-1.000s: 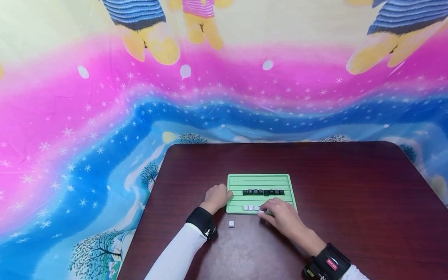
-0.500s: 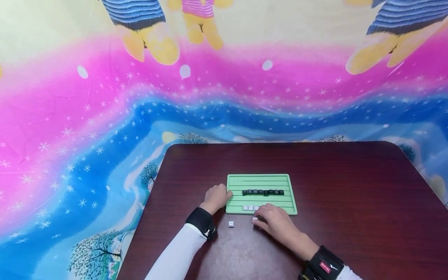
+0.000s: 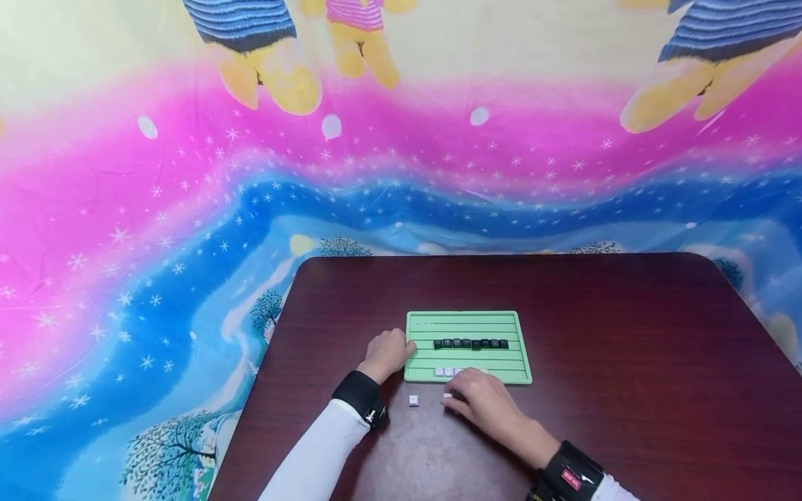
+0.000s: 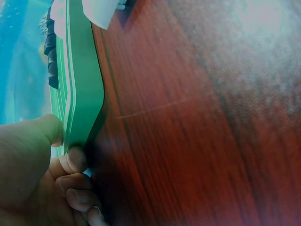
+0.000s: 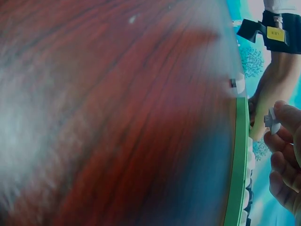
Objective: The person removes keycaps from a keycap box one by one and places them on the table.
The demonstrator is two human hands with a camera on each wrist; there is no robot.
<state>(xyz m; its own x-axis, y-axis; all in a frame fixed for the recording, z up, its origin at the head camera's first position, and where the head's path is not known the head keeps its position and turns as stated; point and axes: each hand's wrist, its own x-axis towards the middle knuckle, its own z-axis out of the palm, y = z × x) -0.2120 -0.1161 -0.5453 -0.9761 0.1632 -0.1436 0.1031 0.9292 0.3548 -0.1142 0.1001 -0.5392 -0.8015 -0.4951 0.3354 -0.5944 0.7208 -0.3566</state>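
Observation:
My left hand grips the left edge of a pale green ridged tray, thumb on top and curled fingers beneath. In the right wrist view, my right hand pinches a white keycap between thumb and finger, its stem showing. The head view has this hand just in front of the tray's near edge, partly covering a row of white keycaps. Farther back on the tray stands a row of black keycaps. One loose white keycap lies on the table in front of the tray.
The dark reddish wooden table extends around the tray, with rounded far corners. A printed cloth hangs behind it. Black straps with small cameras circle both wrists.
My right hand has moved left and nearer, from over the tray's front row to just before its edge, with the white keycap still pinched. My left hand stays in place.

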